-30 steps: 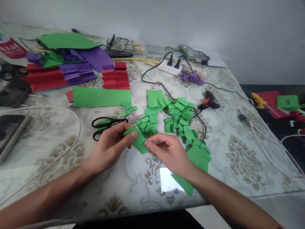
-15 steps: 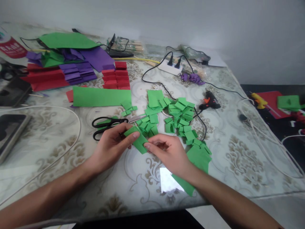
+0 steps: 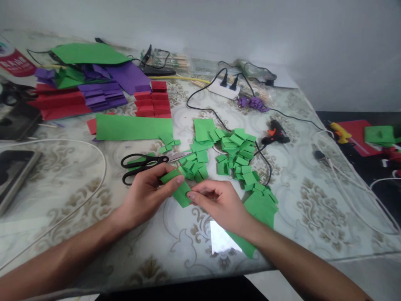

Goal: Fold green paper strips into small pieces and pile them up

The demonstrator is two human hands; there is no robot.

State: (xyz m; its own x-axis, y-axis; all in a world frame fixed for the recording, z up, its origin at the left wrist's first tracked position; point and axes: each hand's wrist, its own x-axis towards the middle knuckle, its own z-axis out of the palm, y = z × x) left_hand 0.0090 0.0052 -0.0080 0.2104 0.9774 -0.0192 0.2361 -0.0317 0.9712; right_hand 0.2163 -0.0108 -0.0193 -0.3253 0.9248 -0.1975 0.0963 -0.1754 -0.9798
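Note:
Both hands meet over the near middle of the table on one small green paper piece (image 3: 181,193). My left hand (image 3: 147,194) pinches its upper left part between thumb and fingers. My right hand (image 3: 219,202) pinches its lower right edge with closed fingers. Black-handled scissors (image 3: 142,164) lie just behind my left hand. A heap of several small green paper squares (image 3: 233,150) spreads behind my right hand. A larger green sheet (image 3: 260,211) lies partly under my right wrist.
A long green strip (image 3: 133,126), red paper stacks (image 3: 153,102) and purple and green sheets (image 3: 103,79) lie at the back left. A black glue gun (image 3: 275,133), a power strip (image 3: 224,88) and cables sit at the back right. A dark device (image 3: 12,173) rests at left.
My right hand slid slightly left and closer to my left hand, so less of the green piece shows between them. Nothing else on the table moved.

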